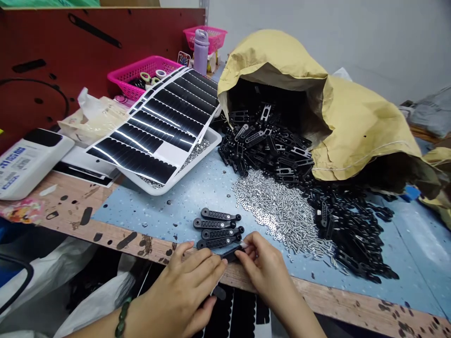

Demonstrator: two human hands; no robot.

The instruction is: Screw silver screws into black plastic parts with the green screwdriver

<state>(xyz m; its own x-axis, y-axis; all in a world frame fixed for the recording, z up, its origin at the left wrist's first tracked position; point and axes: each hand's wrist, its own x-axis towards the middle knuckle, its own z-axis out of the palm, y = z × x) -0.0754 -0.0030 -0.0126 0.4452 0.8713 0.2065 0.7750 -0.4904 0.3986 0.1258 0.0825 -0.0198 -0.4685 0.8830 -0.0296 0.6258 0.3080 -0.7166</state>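
The step in hand seems to be fine handling of one black piece at the front edge of the bench. The right hand pinches its right end; the left hand is by its other end, whether gripping one cannot tell. The next move probably calls for a steady pinch. Four black handles lie just beyond the piece

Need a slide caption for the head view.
Left grip and right grip meet at a black part beside four black lattice-ribbed arms, near loose silver screws.
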